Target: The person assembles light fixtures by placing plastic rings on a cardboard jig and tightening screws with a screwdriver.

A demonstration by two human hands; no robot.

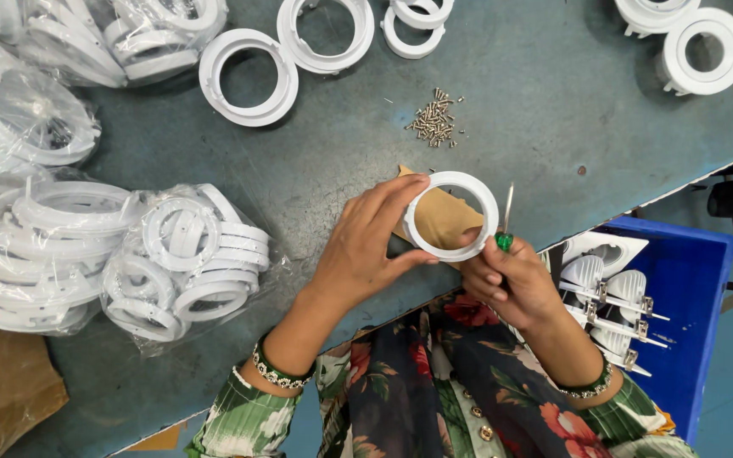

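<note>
Your left hand point(362, 246) is gripping a white plastic ring point(451, 215), with the fingers curled over its upper left rim and the thumb pressing against its lower left edge. You are holding the ring just above the near edge of the grey-green table point(545, 102), over a scrap of brown cardboard point(439, 222) that is showing through its opening. Your right hand point(506, 280) is closing around a small screwdriver with a green handle point(504, 241), its thin metal shaft pointing up just beside the ring's right side; one fingertip of that hand seems to be touching the ring's lower rim, though the view there is too crowded to be sure. A little heap of small screws point(434, 123) is lying on the table beyond the ring, well apart from your hands. Loose white rings point(248, 76) are sitting farther back, and clear plastic bags full of white rings point(184, 259) are lying to your left. To your right, below table level, a blue bin point(693, 288) is holding white lamp fittings with metal spring clips point(608, 297).
</note>
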